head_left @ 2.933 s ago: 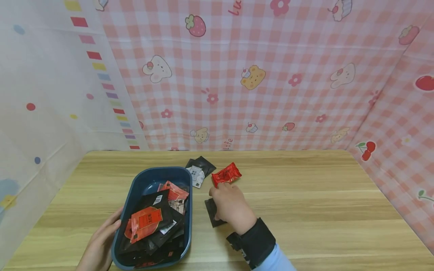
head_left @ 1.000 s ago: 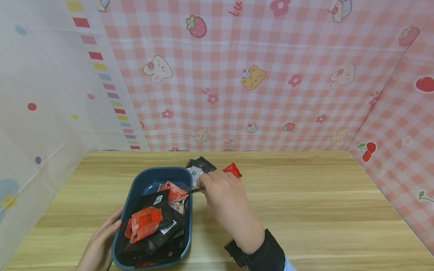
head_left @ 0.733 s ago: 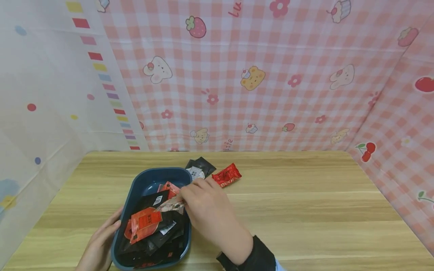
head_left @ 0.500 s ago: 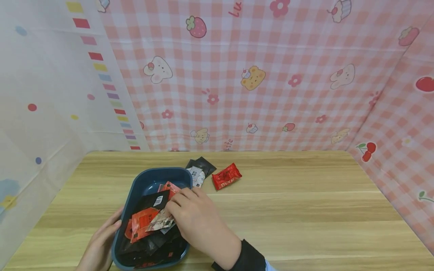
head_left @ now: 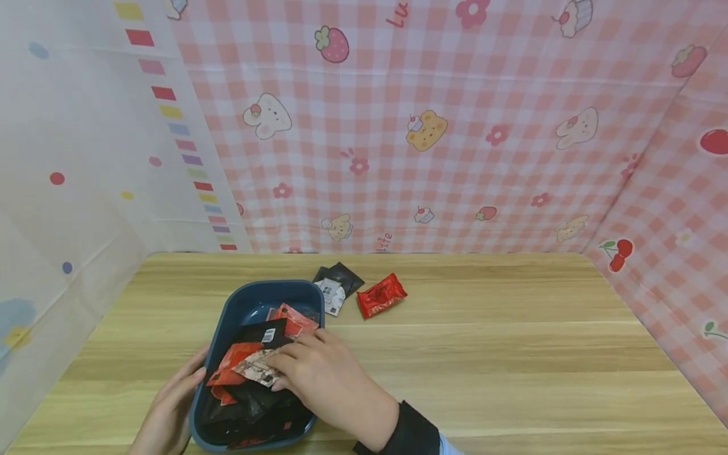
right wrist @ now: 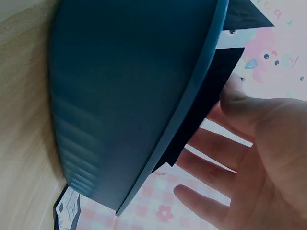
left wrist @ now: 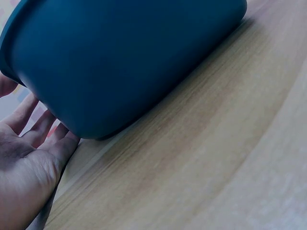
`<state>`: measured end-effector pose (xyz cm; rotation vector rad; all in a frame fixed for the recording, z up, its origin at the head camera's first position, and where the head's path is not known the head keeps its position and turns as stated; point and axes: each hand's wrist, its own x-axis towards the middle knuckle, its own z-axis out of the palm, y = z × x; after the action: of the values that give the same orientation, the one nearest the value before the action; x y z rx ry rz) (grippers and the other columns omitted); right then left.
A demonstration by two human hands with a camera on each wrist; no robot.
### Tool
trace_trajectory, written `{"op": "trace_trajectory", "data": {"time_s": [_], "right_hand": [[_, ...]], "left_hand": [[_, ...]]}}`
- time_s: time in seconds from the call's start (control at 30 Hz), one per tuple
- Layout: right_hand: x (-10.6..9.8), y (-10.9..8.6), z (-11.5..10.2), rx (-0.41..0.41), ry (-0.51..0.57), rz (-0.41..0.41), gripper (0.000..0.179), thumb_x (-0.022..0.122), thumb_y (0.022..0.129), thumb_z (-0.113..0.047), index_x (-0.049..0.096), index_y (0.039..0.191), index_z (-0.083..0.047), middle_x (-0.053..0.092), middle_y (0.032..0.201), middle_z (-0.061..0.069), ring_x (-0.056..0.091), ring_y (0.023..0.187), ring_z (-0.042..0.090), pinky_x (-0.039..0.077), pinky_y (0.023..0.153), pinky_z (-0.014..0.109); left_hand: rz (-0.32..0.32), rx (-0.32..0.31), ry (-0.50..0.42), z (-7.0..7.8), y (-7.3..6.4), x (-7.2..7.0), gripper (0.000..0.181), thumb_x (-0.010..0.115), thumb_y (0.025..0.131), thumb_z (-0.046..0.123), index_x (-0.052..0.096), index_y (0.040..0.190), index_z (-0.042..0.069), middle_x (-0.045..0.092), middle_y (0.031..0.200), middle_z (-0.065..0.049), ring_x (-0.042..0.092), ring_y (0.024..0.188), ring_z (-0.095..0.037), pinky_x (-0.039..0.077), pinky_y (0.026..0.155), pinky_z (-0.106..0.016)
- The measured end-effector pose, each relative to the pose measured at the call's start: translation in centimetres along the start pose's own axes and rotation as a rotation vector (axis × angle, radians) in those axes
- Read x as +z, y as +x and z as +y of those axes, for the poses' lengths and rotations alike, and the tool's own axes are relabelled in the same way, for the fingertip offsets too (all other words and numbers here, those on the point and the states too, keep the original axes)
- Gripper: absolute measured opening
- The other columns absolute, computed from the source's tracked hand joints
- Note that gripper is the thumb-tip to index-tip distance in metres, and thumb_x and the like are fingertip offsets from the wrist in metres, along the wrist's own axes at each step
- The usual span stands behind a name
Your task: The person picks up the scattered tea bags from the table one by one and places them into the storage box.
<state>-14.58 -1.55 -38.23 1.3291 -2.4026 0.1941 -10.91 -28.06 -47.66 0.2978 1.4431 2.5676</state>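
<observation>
A dark blue plastic box [head_left: 224, 316] holds a pile of flat packets. My left hand [head_left: 170, 404] rests against its left outer side, and in the left wrist view its fingers [left wrist: 41, 129] extend along the wall. Over the box, my right hand [head_left: 330, 379] pinches a beige and dark patterned packet [head_left: 256, 366], fingers on top and thumb below. That packet overlaps an orange packet [head_left: 230, 360]. Behind them lie a black packet with a white label [head_left: 247, 333] and a reddish packet [head_left: 298, 321]. Dark packet edges [right wrist: 211, 91] rise past the rim in the right wrist view.
Behind the box's right corner, black packets [head_left: 347, 278] and a white-labelled packet [head_left: 332, 297] lie on the wooden table [head_left: 483, 354]. A shiny red wrapped packet [head_left: 382, 296] sits to their right. Patterned cloth [head_left: 387, 126] hangs along the back and sides.
The black packet on the table was lifted away. My right hand moved left over the box; the patterned packet slid left and forward, and the orange packet turned. My left hand stayed put.
</observation>
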Motion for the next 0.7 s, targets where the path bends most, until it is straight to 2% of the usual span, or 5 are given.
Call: {"op": "trace_trajectory", "data": {"time_s": [0.17, 0.43, 0.53, 0.7], "right_hand": [[0.0, 0.0, 0.6, 0.037, 0.046, -0.024, 0.034, 0.052, 0.091, -0.043, 0.068, 0.115, -0.024, 0.073, 0.109, -0.009, 0.061, 0.103, 0.007, 0.052, 0.085, 0.03], [0.1, -0.3, 3.9, 0.206, 0.093, -0.052, 0.034, 0.057, 0.09, -0.037, 0.067, 0.117, -0.018, 0.072, 0.114, -0.002, 0.061, 0.105, 0.014, 0.053, 0.091, 0.034], [0.2, -0.7, 5.5, 0.288, 0.149, -0.088, 0.037, 0.059, 0.089, -0.035, 0.064, 0.121, -0.016, 0.07, 0.118, 0.002, 0.06, 0.11, 0.017, 0.05, 0.098, 0.038], [0.4, -1.6, 8.2, 0.403, 0.204, -0.099, 0.043, 0.065, 0.086, -0.032, 0.061, 0.123, -0.012, 0.067, 0.123, 0.008, 0.057, 0.115, 0.022, 0.049, 0.1, 0.042]], "left_hand": [[0.026, 0.004, 0.028, -0.1, 0.0, 0.0, 0.045, 0.022, 0.103, 0.007, 0.051, 0.129, 0.029, 0.058, 0.127, 0.022, 0.053, 0.115, 0.002, 0.051, 0.091, -0.016], [0.0, 0.007, -0.004, 0.0, 0.0, 0.1, 0.045, 0.021, 0.103, 0.007, 0.049, 0.132, 0.026, 0.057, 0.129, 0.02, 0.053, 0.116, 0.0, 0.052, 0.092, -0.018], [0.025, 0.002, 0.042, -0.1, 0.0, 0.0, 0.043, 0.022, 0.103, 0.008, 0.047, 0.135, 0.025, 0.055, 0.129, 0.023, 0.052, 0.116, 0.002, 0.051, 0.092, -0.017], [0.074, -0.025, 0.119, -0.2, -0.1, -0.2, 0.042, 0.025, 0.104, 0.011, 0.039, 0.141, 0.023, 0.052, 0.128, 0.027, 0.05, 0.115, 0.006, 0.05, 0.091, -0.015]]}}
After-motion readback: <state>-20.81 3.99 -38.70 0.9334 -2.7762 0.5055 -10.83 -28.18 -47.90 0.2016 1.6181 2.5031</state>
